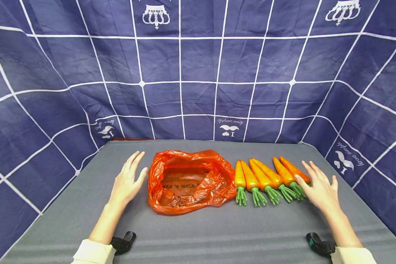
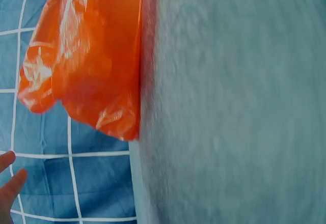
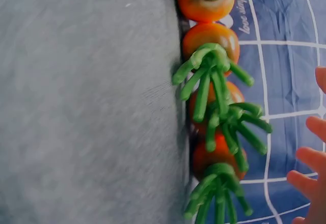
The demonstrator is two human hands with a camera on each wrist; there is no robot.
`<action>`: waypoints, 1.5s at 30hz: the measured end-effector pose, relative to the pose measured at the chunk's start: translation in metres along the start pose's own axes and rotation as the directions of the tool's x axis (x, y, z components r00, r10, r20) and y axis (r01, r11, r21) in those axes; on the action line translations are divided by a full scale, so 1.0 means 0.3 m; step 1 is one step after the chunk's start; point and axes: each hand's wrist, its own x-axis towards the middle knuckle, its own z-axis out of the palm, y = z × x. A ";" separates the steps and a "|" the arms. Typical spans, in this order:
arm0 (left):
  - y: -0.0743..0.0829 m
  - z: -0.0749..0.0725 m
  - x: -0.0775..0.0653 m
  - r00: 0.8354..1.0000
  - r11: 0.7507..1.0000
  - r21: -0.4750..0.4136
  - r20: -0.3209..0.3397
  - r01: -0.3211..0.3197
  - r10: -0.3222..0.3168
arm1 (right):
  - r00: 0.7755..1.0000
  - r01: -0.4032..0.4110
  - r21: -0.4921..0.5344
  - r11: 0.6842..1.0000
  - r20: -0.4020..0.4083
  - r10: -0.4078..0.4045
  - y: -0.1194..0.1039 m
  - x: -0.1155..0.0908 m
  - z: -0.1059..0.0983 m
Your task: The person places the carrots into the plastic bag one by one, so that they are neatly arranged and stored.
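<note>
An orange-red plastic bag [image 1: 191, 207] lies on the grey table with its mouth spread wide, and printed lettering shows inside. To its left my left hand [image 1: 128, 183] is held with fingers extended, touching nothing. Several toy carrots [image 1: 258, 175] with green stem tops lie in a row right of the bag. Beside the rightmost carrot my right hand [image 1: 321, 189] is spread, holding nothing; whether its thumb touches that carrot cannot be told. The left wrist view shows the bag's side [image 2: 102, 66]; the right wrist view shows the carrots' stem ends [image 3: 211, 56].
The grey table [image 1: 198, 234] reaches back to a blue curtain [image 1: 198, 99] with white grid lines, which also closes in both sides. Black straps [image 1: 123, 242] sit around the wrists. The leftmost carrot lies close against the bag's right edge.
</note>
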 end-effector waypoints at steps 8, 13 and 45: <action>0.029 0.025 -0.004 0.996 0.993 -0.122 -0.090 -0.001 -0.010 | 0.999 0.001 0.045 0.999 -0.049 0.001 0.019 -0.007 0.000; 0.043 0.042 -0.010 0.993 0.982 -0.187 -0.118 -0.031 0.009 | 0.999 -0.002 0.098 0.995 -0.048 0.007 0.038 -0.018 0.002; 0.058 0.109 -0.097 0.993 0.962 -0.273 0.113 -0.003 0.035 | 0.996 -0.004 0.346 0.938 0.080 -0.025 0.121 -0.028 0.075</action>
